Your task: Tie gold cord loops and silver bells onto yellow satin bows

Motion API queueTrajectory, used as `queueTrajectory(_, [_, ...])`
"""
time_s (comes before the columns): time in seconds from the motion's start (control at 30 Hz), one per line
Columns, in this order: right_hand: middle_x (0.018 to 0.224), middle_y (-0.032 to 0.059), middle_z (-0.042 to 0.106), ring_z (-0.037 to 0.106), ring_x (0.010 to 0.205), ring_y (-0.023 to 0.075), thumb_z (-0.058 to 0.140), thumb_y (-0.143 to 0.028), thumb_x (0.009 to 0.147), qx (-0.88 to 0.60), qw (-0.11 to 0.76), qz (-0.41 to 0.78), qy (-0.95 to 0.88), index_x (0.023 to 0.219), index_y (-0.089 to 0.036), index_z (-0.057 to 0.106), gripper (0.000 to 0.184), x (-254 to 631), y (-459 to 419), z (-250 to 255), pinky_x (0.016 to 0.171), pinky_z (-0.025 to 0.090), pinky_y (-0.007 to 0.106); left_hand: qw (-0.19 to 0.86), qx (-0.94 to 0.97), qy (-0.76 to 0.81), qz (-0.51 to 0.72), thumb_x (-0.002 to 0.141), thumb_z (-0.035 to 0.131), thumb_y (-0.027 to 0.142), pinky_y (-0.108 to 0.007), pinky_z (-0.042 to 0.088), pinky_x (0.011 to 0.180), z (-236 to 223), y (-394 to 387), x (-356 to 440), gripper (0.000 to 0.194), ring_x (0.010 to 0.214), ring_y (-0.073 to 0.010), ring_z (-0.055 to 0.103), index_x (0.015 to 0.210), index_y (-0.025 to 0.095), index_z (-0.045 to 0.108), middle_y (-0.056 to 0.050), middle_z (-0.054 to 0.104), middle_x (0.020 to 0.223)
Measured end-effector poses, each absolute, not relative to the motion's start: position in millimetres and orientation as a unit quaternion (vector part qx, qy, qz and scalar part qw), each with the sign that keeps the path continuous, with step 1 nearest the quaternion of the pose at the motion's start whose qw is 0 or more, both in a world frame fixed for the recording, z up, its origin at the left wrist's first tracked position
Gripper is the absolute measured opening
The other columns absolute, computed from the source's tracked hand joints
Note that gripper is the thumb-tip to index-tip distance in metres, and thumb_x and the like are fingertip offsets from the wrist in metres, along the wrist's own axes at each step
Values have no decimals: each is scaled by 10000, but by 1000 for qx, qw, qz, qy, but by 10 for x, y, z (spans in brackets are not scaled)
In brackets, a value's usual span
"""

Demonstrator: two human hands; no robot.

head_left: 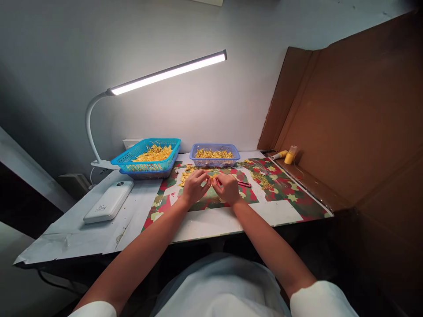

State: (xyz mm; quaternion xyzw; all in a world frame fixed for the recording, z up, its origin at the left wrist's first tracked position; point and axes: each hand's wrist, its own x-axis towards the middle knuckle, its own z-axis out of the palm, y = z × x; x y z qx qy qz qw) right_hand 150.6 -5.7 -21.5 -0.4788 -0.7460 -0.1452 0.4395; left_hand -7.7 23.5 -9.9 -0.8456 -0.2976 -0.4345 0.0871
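My left hand (194,186) and my right hand (227,187) meet over the middle of the table, fingertips pinched close together. Between them runs a thin yellow strand (209,184), bent in a small curve; its exact kind is too small to make out. Loose yellow pieces (184,178) lie just behind and left of my left hand. A red-pink handled tool (244,184) sticks out beside my right hand, its other end hidden behind the fingers. Farther right lies a tangle of thin yellow strands (262,180).
At the back left, a turquoise basket (148,166) of yellow pieces sits on a blue one. A purple-blue basket (214,162) holds more. A white power bank (109,202), a lamp (168,72), yellow bottles (291,155) and a cardboard wall (357,110) surround the patterned sheet (287,211).
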Motion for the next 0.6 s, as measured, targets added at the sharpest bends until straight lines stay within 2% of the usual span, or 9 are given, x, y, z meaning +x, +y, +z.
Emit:
queueTrajectory(0.17, [618,6,614,498,559,142,483,-204,825,-487,435,-153,-742,691,-193,565,158,1502,-56,-229,602,295,285,90,-849,-301,-424,897,478,230,-297,439,682,-111,252,-74,187,751,-188,541,728,212,557,-38,581,755])
queueTrajectory(0.47, [610,12,603,499,560,148,496,-258,846,-500,420,-160,-740,692,-190,551,177,1491,-40,-247,600,272,291,105,-861,-296,-400,906,474,253,-314,430,678,-117,278,-90,203,742,-199,529,765,213,615,-52,591,771])
queueTrajectory(0.6, [612,6,601,492,548,142,474,-209,851,-506,419,-150,-738,697,-193,551,173,1496,-33,-249,605,280,280,109,-864,-294,-394,911,466,255,-316,432,684,-123,281,-90,214,744,-197,526,771,212,622,-52,595,771])
